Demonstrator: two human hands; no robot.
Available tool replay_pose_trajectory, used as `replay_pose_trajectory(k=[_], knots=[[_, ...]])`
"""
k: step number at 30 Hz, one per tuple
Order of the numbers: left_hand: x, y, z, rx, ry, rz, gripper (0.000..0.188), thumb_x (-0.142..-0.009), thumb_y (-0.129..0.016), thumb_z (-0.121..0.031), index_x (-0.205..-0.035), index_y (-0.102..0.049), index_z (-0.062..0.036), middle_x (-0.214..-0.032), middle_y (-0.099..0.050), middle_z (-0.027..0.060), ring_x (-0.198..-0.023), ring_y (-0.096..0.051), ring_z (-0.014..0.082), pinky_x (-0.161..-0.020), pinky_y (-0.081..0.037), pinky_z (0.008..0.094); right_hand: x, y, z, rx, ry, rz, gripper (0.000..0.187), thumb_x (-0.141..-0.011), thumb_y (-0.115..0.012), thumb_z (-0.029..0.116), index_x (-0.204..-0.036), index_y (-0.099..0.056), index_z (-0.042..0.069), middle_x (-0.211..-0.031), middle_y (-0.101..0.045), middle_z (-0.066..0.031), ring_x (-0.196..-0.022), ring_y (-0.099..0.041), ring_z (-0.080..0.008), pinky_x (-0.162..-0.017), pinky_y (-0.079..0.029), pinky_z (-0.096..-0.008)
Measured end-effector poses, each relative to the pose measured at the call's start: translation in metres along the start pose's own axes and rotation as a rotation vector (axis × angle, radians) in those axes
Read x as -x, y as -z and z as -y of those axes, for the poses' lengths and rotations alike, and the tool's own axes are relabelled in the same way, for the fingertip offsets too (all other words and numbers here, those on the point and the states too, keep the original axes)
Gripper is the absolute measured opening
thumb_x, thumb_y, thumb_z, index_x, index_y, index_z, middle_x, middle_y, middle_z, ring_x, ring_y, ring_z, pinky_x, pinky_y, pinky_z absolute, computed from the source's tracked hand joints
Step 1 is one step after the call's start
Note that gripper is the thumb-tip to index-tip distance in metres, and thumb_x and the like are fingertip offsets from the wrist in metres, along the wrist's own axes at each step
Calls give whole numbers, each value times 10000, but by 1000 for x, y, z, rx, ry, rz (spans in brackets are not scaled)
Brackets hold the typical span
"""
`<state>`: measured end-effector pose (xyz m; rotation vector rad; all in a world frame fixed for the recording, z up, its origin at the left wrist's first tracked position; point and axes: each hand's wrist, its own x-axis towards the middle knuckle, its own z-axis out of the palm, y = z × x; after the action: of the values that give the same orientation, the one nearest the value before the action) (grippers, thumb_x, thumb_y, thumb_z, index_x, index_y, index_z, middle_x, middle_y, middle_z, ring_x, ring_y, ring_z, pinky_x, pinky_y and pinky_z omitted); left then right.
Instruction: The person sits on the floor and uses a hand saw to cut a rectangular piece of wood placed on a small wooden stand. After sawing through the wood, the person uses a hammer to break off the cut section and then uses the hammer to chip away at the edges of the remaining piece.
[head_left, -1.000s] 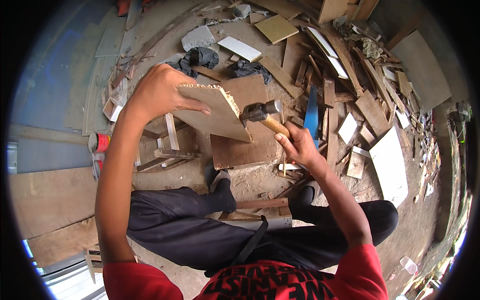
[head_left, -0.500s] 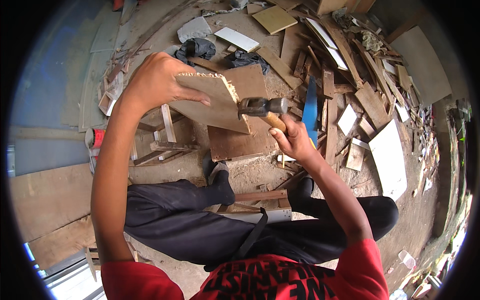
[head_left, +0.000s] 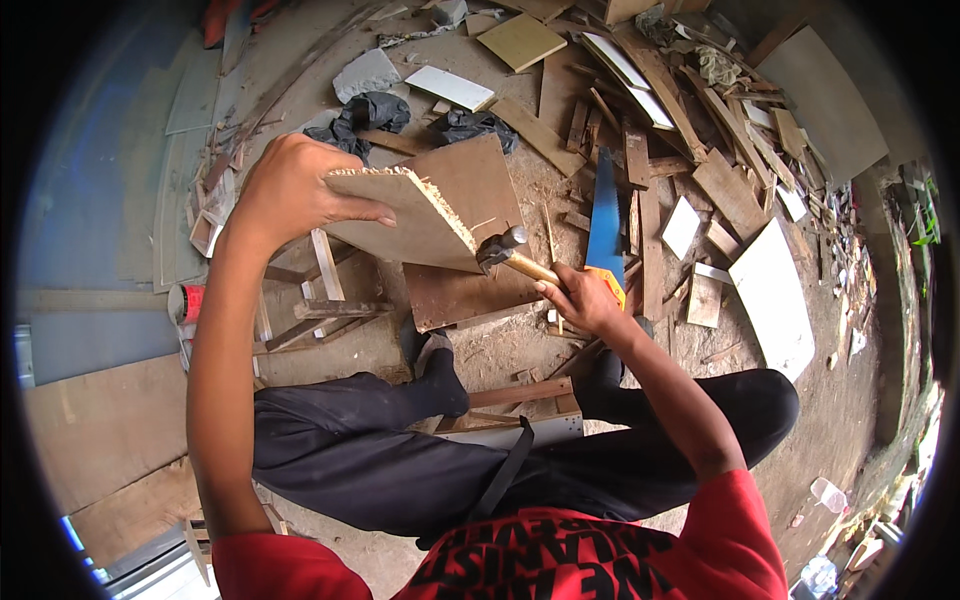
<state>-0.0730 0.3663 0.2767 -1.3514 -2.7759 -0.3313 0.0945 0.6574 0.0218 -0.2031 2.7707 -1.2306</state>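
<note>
My left hand grips a rough-edged board by its upper left corner, thumb on the face and fingers behind. The board is tilted, and its splintered edge runs down toward the right. In my right hand is a hammer, held by its wooden handle. The dark metal head lies at the board's lower right corner, touching or very close to it. Behind and below sits a brown wooden panel. A handsaw with a blue blade and yellow handle lies just beyond my right hand.
Wood offcuts are heaped at the right, with a large white board nearer. Black plastic and a grey block lie at the far side. A small wooden frame stands left; a low wooden piece sits between my feet.
The hammer head has come down a little along the board's splintered edge, toward its lower corner. My left hand and the board have shifted slightly left and lower in view.
</note>
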Motion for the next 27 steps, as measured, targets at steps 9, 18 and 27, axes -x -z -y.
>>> replay_pose_trajectory(k=[9,18,27], knots=[[0,3,-5,-9,-47,-25,420,-607,-920,-381,-712,-730,-22,-604,-626,154,-538,-571,348,-541,-457,369,13,-20,-17,57,-85,4,426,-1007,-576,434,-928,-553,17,-616,-598,-239,-622,-643,-454,-554,-487,-504],[9,2,56,222,162,-75,429,-630,-941,-324,-842,-770,8,-683,-724,108,-571,-631,118,-566,-492,302,-16,-28,4,-249,-73,-65,394,-1017,-572,398,-957,-550,9,-649,-603,-229,-654,-641,-452,-590,-486,-500],[30,13,62,275,131,-185,378,-650,-944,-208,-857,-753,44,-691,-723,84,-594,-618,99,-594,-501,282,-14,-24,3,-346,-93,-307,396,-1017,-599,352,-872,-513,-6,-561,-495,-149,-485,-483,-220,-500,-402,-395]])
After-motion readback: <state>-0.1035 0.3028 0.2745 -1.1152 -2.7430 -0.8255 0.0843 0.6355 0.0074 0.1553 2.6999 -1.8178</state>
